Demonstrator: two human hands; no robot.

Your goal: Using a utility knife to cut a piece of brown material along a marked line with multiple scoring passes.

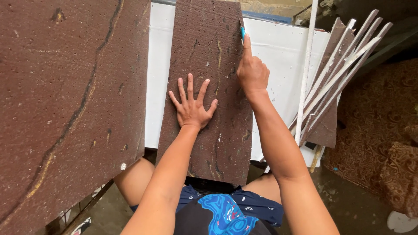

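A long brown speckled panel (204, 39) lies lengthwise on a white board (278, 52) in front of me. My left hand (191, 104) presses flat on the middle of the panel, fingers spread. My right hand (251, 72) is closed around a small blue-handled cutter (243, 33), index finger stretched along it, its tip at the panel's right edge near the far end. The blade itself is too small to see.
A large brown speckled slab (65, 100) fills the left side. Several narrow cut strips, brown with white edges (339, 74), lean in a pile at the right with a white rod (307, 65). Brown patterned fabric (383, 130) lies on the wet floor at right.
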